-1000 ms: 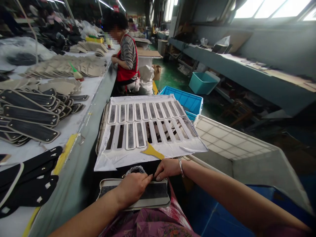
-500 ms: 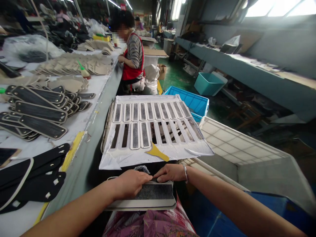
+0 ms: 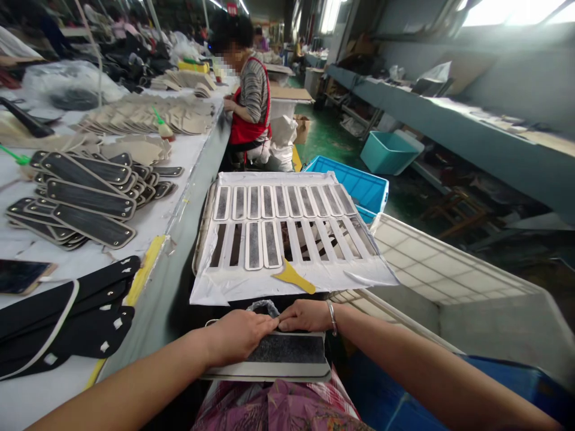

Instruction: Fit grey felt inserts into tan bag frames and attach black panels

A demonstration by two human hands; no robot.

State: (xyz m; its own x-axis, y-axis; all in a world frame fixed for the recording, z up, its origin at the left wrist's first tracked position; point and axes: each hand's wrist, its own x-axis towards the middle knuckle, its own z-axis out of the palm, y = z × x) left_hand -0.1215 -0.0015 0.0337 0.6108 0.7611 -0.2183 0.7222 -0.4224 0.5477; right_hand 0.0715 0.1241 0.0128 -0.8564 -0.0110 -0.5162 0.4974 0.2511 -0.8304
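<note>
The left hand (image 3: 245,335) lies across the upper part of a bordered panel (image 3: 287,348), its fingers together and nearly straight; the right hand (image 3: 305,315) has bent fingers that meet the left fingertips at the panel's far edge. Whether either hand pinches anything beneath the fingertips, I cannot tell. The panel sits just below both hands, over the person's lap, its dark, speckled rectangle framed by a pale border. Just beyond the hands shows a loop (image 3: 264,307) that looks wrapped in clear plastic.

Farther ahead is a rack (image 3: 233,287) covered in white sheeting: a full row of pale-edged dark strips at the back, two more in the front row between open slots, and a yellow piece (image 3: 294,277) on the near margin.

Left of the hands runs a white-topped bench (image 3: 188,158) carrying black cut pieces (image 3: 85,323), a phone (image 3: 22,275), a heap of dark riveted strips (image 3: 92,197) and, beyond, fanned beige pieces (image 3: 148,117). A co-worker (image 3: 254,96) in a red apron sits along it. To the right stand a white crate (image 3: 449,263), then a blue crate (image 3: 381,191) and a teal bin (image 3: 386,152) on green floor (image 3: 330,137), with a long grey-blue bench (image 3: 449,137) under bright windows (image 3: 512,12).
</note>
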